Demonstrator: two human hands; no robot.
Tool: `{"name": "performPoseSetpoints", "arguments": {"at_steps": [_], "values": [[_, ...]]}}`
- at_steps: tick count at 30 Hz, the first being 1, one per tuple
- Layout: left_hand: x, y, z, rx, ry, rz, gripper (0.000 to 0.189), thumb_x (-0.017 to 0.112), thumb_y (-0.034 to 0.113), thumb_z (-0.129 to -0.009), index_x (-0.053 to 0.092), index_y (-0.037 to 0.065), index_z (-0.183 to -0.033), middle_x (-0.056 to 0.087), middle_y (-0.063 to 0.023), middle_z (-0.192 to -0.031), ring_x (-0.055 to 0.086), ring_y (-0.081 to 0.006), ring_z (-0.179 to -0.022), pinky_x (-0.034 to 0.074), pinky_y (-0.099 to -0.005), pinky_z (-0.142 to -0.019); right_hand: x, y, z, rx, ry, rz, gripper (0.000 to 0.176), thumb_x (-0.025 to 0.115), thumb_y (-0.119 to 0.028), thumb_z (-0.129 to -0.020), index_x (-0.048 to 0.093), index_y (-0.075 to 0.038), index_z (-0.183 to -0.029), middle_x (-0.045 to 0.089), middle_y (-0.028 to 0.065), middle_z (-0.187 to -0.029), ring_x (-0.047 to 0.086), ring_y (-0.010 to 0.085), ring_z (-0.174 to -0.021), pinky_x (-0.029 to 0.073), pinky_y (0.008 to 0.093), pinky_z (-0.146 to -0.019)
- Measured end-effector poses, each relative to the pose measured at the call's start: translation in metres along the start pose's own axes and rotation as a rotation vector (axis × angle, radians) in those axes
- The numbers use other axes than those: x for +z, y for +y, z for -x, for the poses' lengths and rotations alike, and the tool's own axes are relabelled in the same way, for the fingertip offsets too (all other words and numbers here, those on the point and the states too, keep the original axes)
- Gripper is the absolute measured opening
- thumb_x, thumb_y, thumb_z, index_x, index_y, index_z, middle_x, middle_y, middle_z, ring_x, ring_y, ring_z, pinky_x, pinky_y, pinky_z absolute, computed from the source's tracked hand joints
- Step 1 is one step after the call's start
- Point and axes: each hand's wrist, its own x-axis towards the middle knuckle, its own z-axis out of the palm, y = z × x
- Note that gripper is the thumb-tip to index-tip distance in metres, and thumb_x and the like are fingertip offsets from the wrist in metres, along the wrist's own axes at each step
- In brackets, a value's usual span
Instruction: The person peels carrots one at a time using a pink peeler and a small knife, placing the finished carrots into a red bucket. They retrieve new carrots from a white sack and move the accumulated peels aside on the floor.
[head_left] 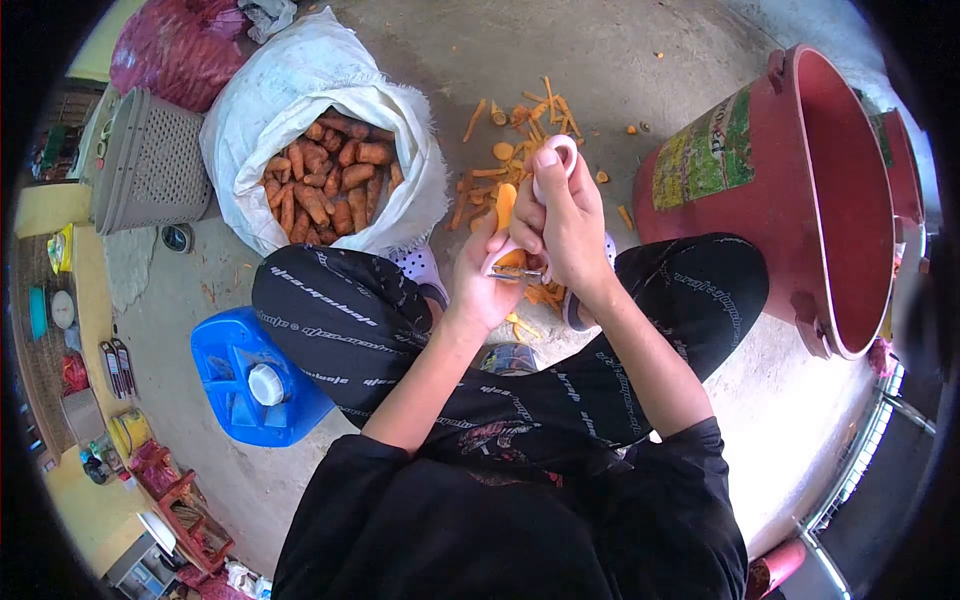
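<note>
- Head view: left hand [484, 278], fingers curled closed around a peeled orange carrot [506, 207].
- Right hand [574, 228], fingers wrapped around a pink-handled, metal-bladed peeler [561, 152], its blade beside the carrot.
- Orange peelings [560, 108] litter the grey floor [480, 45] near a white woven sack [270, 95].

A single wide, round-edged view is taken from the wearer's head, faced forward and steeply down over the black-sleeved forearms [430, 385].

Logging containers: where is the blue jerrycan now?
In the head view, the blue jerrycan is on the floor at the person's left, beside the left leg and below the white sack in the image.
</note>
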Motion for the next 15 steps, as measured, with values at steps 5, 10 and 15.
{"name": "performPoseSetpoints", "arguments": {"at_steps": [5,10,15], "values": [[0.018,-0.001,0.01,-0.016,0.096,-0.044,0.025,0.046,0.031,-0.094,0.049,0.013,-0.111,0.054,-0.0027,-0.093,0.054,-0.0145,-0.082,0.044,-0.0301,-0.07,-0.011,0.0,-0.02,0.025,0.111,-0.059,0.022,0.044,-0.029,-0.098,0.036,-0.01,-0.089,0.034,-0.0014,-0.059,0.035,0.0075,-0.042,0.038,0.0251,-0.038],[0.008,-0.016,0.011,0.003,0.105,-0.141,0.028,0.041,0.032,-0.099,0.043,0.011,-0.116,0.051,-0.0034,-0.085,0.052,-0.0132,-0.076,0.044,-0.0293,-0.068,-0.025,0.004,-0.06,0.022,0.134,-0.045,0.023,0.042,-0.025,-0.097,0.034,-0.01,-0.082,0.036,-0.0008,-0.059,0.038,0.0094,-0.041,0.055,0.0358,-0.045],[0.015,-0.013,0.015,-0.024,0.068,-0.283,0.035,0.04,0.035,-0.098,0.045,0.009,-0.12,0.048,-0.0053,-0.09,0.047,-0.0131,-0.075,0.041,-0.0272,-0.064,-0.059,0.026,-0.122,-0.115,0.226,0.143,0.026,0.039,-0.022,-0.097,0.034,-0.006,-0.078,0.038,0.0025,-0.055,0.046,0.0137,-0.041,0.056,0.0382,-0.044]]}}
